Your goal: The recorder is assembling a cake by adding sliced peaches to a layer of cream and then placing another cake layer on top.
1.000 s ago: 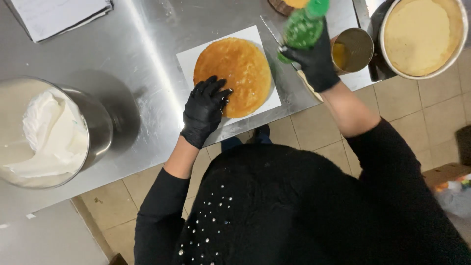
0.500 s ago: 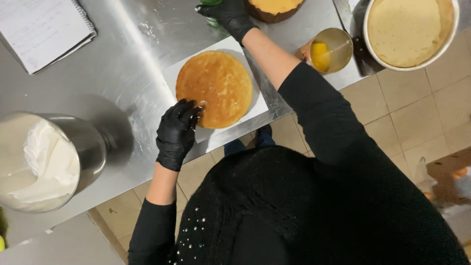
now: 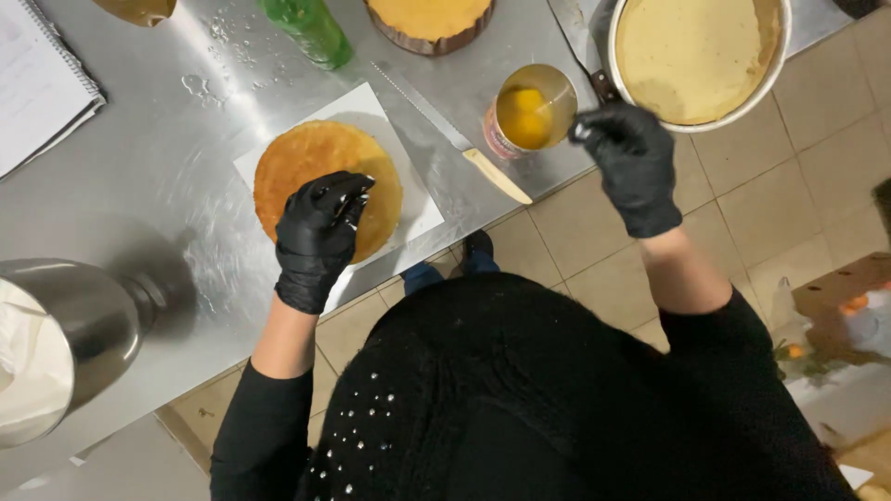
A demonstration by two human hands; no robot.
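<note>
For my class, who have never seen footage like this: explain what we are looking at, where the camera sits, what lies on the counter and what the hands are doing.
There is no machine here, only a person in black gloves. The single camera looks straight down from above, so you see the person's dark top and both arms. The left hand rests on a round golden sponge cake layer lying on a white square board on the steel counter. The right hand is at the edge of an open tin can of yellow fruit; whether it grips something is unclear. Nearby lie a long serrated knife with a pale handle, a green plastic bottle, a large round metal pan of pale batter, another cake in a brown wrapper, a spiral notebook and a steel mixing bowl of white cream.
</note>
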